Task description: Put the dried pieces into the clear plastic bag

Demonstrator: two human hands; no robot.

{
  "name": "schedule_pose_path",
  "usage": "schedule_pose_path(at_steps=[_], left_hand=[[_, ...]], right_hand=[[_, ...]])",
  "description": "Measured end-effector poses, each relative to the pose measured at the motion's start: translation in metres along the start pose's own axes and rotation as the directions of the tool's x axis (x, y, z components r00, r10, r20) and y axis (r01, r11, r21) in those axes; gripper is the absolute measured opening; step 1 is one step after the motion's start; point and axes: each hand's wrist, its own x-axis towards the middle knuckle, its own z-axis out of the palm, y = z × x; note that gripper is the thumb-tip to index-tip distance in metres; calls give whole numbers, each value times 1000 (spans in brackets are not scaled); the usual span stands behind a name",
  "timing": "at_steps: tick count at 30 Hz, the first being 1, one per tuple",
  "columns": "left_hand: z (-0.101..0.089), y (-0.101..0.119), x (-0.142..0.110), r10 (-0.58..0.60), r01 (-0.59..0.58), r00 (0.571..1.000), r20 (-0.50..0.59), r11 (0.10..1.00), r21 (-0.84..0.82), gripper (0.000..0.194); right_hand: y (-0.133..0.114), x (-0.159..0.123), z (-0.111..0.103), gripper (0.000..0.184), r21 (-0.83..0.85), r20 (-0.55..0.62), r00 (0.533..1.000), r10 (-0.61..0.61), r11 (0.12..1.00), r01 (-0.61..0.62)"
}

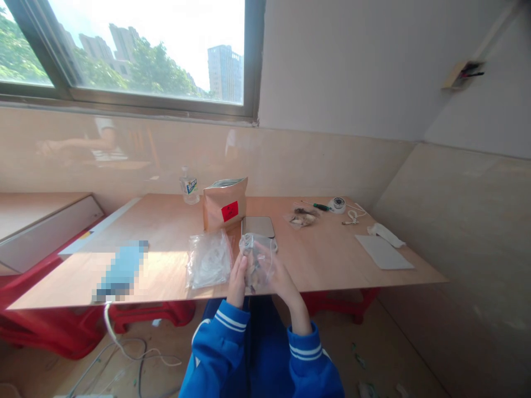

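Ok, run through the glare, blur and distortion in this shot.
Head view: sky through the window blown out to white, sunlight brightening the left of the table; in the head view, a blue item pixelated, and the clear bag between left hand and right hand soft, contents indistinct; also in the head view, table corners look stretched.

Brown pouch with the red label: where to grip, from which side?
Probably both side edges of the brown pouch, above mid-height, coming from left and right. It stands upright and its top looks open, so pinching the rim might press the mouth shut. Gripping high should clear the flat grey device by its lower right; clear plastic bags lie in front.
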Motion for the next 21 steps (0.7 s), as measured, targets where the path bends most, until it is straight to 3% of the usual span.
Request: schedule_pose_path(at_steps=[5,11,14,18,21], left_hand=[[-10,-3,8,-97,96,993,72,995,15,48],[-19,-9,17,-103,105,992,-70,994,34,54],[-19,-10,18,-109,112,991,-76,993,39,56],[-19,-2,16,-61,59,998,23,993,100,48],[-21,6,14,-79,61,991,106,985,163,40]], right_hand=[[12,4,2,39,-26,-33,999,-3,1000,2],[17,2,8,36,10,-6,992,126,992,-126],[15,3,13,30,-3,-42,992,120,993,-121],[13,5,11,41,-43,-128,991,49,998,-55],[11,3,5,53,25,-18,998,54,998,-54]])
